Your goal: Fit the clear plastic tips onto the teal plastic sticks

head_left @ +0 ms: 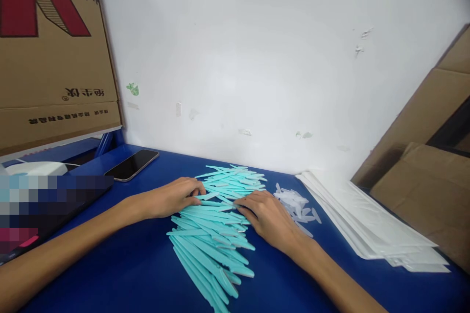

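Note:
A long heap of teal eyebrow razors (205, 249) covers the middle of the blue table, thin handles lying mostly side by side. My left hand (183, 196) comes in over the heap's left side, thumb and fingers closed on the end of a razor (210, 197). From the right, my right hand (265, 212) has its fingertips closed at the end of another razor (225, 204); the fingers partly hide it. Just right of that hand lies a small pile of translucent white plastic covers (295, 203).
A phone (132, 165) lies at the back left, near a white device (38, 168). White flat bags (370, 220) are stacked on the right. Cardboard boxes stand left (58, 73) and right (422, 190). A white wall (235, 58) bounds the table (121, 264) at the back.

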`<control>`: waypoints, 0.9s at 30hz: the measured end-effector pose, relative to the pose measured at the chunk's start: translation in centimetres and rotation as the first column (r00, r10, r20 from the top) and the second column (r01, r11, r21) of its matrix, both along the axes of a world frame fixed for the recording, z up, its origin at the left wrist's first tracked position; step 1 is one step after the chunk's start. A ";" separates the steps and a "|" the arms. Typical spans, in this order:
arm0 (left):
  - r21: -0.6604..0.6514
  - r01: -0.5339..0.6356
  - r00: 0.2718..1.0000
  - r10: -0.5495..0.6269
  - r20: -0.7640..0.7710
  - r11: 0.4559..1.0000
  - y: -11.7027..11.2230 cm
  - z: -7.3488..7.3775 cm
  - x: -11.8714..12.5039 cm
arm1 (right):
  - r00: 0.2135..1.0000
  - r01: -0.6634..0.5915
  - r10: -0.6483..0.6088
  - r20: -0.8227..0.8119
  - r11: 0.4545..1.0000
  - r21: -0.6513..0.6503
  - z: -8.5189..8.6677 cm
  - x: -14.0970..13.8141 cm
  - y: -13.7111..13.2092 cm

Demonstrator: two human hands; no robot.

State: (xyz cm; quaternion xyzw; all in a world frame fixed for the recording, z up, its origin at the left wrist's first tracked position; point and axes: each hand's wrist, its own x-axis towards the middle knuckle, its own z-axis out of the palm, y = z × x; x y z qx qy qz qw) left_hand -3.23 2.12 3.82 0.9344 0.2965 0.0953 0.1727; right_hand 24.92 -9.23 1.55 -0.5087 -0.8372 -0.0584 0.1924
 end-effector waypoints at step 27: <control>0.329 0.097 0.948 -0.188 0.258 0.939 -3.4 0.2 2.4 | 0.943 -0.054 0.101 -0.317 0.987 0.152 1.1 -1.1 -1.1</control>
